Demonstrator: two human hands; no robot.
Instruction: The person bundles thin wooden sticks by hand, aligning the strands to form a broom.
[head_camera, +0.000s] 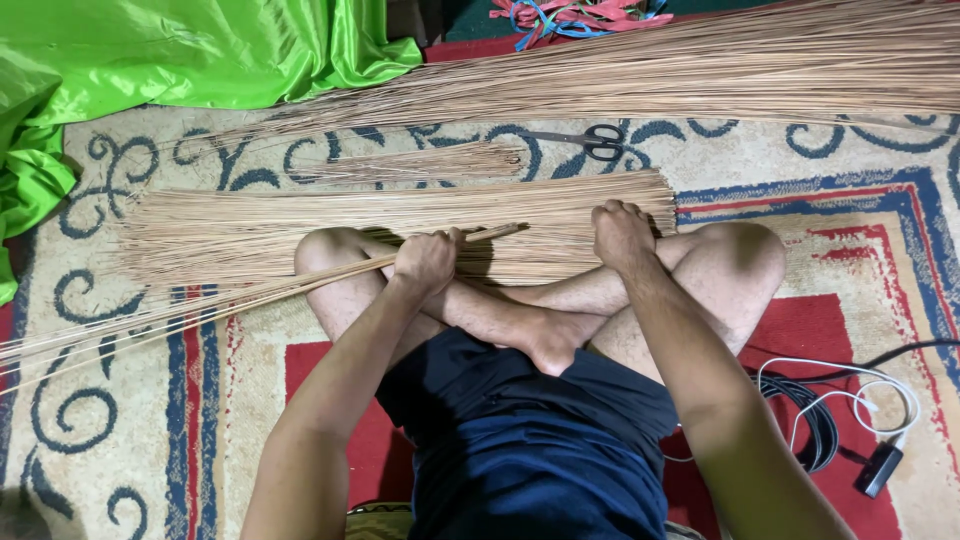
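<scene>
A single head-worn camera looks steeply down from above the seated person's crossed legs, facing forward across a patterned cream, blue and red carpet (780, 160). It sits close: forearms fill the lower frame. Beyond the fingers (618, 212) lie long tan stick bundles (380, 215); farther off, probably near the room's edge, green shiny cloth (180, 50). No second view exists.

Dry matt broom sticks (400, 215); glossy green cloth (200, 50); woven carpet (850, 170).
</scene>
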